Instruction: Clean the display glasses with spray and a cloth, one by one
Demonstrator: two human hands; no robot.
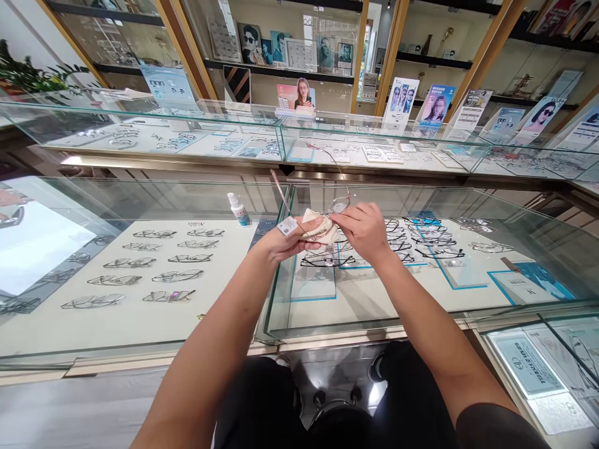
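A pair of thin-framed eyeglasses point(340, 204) is held over the glass counter, its two temples pointing up and away. My left hand point(284, 242) is closed around a pale cloth point(326, 232), which is wrapped over one side of the glasses. A white label point(287, 226) with a printed code hangs from a temple by my left thumb. My right hand point(366, 229) pinches the glasses near the middle of the frame, its fingertips against the cloth. One round lens shows above my right fingers; the cloth and fingers hide the other.
A white spray bottle point(238, 210) stands on the counter beyond my left hand. Rows of eyeglasses point(132, 262) lie in the glass display case point(224, 312) below. A second case point(262, 116) with advertising cards stands behind, before shelves. A framed certificate point(528, 362) lies at the lower right.
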